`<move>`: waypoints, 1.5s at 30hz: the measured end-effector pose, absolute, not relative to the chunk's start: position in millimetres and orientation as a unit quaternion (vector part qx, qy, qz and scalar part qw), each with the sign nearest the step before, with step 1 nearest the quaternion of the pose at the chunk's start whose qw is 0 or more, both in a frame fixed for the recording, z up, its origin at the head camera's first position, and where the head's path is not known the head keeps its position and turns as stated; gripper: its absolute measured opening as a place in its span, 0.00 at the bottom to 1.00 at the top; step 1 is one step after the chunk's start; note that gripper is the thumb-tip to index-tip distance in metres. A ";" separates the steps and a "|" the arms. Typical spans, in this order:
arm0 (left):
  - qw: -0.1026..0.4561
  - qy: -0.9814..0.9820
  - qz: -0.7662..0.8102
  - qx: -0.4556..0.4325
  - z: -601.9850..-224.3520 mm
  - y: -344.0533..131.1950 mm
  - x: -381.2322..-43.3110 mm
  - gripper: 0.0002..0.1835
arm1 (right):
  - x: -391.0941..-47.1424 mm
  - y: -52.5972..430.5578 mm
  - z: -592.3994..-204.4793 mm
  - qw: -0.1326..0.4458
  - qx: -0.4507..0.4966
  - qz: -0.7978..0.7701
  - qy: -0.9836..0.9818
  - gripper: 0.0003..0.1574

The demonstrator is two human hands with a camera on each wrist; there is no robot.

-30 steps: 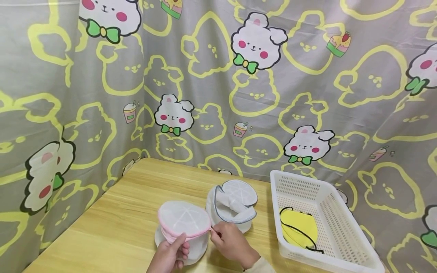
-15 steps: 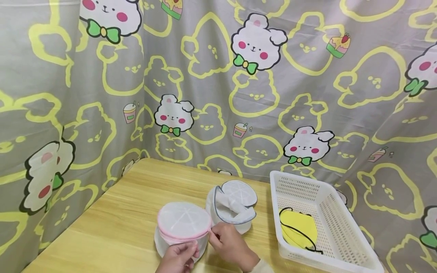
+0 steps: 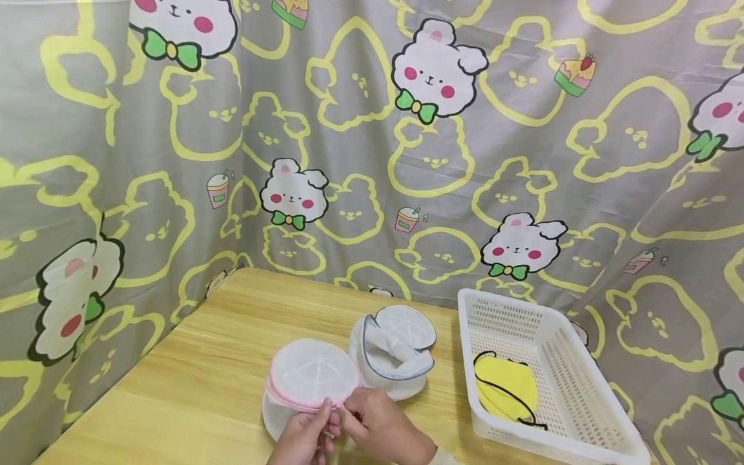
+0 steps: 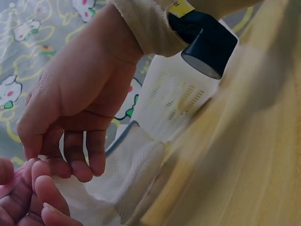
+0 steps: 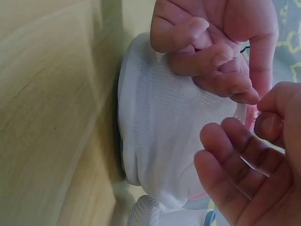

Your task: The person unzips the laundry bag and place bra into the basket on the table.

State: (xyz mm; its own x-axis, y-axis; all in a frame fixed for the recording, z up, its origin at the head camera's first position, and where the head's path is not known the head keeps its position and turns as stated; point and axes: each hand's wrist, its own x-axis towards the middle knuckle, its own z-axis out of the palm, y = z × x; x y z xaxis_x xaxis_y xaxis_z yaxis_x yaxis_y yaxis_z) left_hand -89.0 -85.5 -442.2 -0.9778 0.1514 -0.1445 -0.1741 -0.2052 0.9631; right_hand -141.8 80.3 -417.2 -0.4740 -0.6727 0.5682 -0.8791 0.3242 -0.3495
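Observation:
A white mesh laundry bag (image 3: 316, 371) with a pink zipper edge stands on the table, its round lid lying over the top. At the front of that edge, my left hand (image 3: 305, 438) pinches the pink rim between thumb and finger. Right beside it, my right hand (image 3: 383, 426) pinches the zipper with thumb and index finger; the pull is hidden by the fingertips. In the right wrist view the bag's mesh side (image 5: 164, 108) shows below both hands. Behind stands a second mesh laundry bag (image 3: 401, 326), blue-edged, its lid folded back and white cloth inside.
On the right sits a white plastic basket (image 3: 558, 323) with perforated walls. Inside it lies a flat yellow item (image 3: 507, 387) with black cords. A wooden table (image 3: 192, 361) carries everything, and a patterned grey curtain (image 3: 360, 148) encloses its back and sides.
My right hand has moved left along the pink edge, from the bag's right side to its front. The left hand has shifted right, and the two hands now nearly meet.

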 end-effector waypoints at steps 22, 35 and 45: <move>0.097 0.623 0.776 -0.005 -440.8 -90.2 -88.5 0.17 | -142.5 83.0 -420.3 0.165 0.443 0.326 -0.818 0.23; 0.090 0.621 0.779 -0.008 -436.9 -97.3 -86.6 0.16 | -151.2 88.9 -427.7 0.171 0.425 0.347 -0.818 0.28; 0.070 0.608 0.791 -0.019 -433.8 -100.6 -86.3 0.15 | -159.9 93.5 -431.1 0.195 0.415 0.336 -0.823 0.27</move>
State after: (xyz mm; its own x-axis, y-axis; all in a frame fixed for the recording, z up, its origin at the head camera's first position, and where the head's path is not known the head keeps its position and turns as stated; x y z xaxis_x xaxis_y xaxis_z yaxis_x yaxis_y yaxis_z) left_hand -86.3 -100.6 -433.8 -0.9895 0.0866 -0.1155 -0.1339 -0.2513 0.9586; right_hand -159.9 93.5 -431.1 -0.5799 -0.5519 0.5993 -0.8137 0.4295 -0.3917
